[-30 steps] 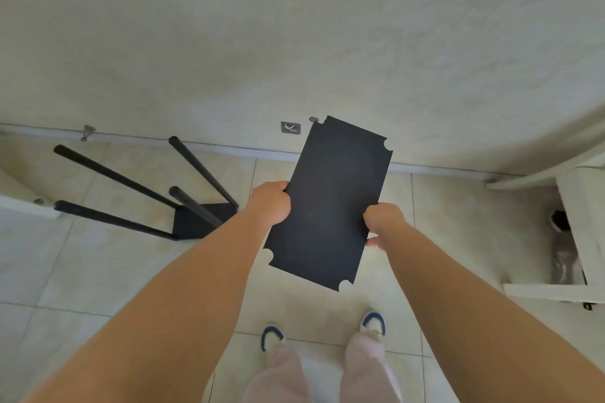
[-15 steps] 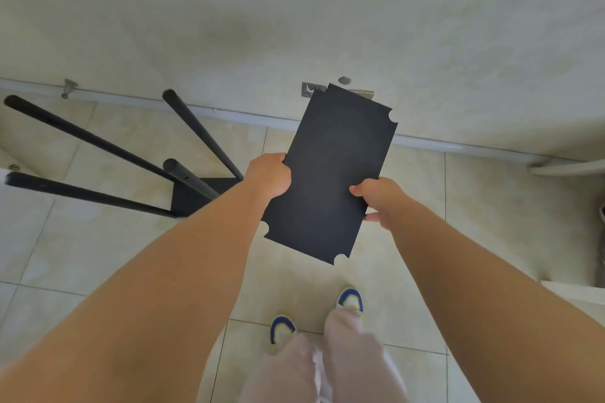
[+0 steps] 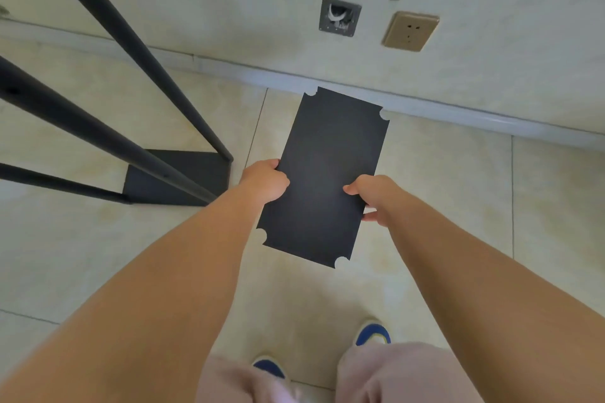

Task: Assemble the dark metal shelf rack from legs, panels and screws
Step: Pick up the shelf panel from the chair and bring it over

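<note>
- Shelf panel (image 3: 322, 177), dark with notched corners, is held flat above the tiled floor (image 3: 442, 193); left hand (image 3: 265, 185) and right hand (image 3: 373, 198) grip its long edges.
- Rack frame (image 3: 178, 178) stands just left, legs (image 3: 137, 42) rising out of view.
- Risk: a notch may snag a leg and tilt the panel.
- Screws are not visible; leg tops are cut off.

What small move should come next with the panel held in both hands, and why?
Probably carry the panel left, toward the upright legs. The left hand and right hand grip its long edges, and it hangs to the right of the partly built rack. Its notched corners look cut for the legs, so it likely slots between them.
</note>
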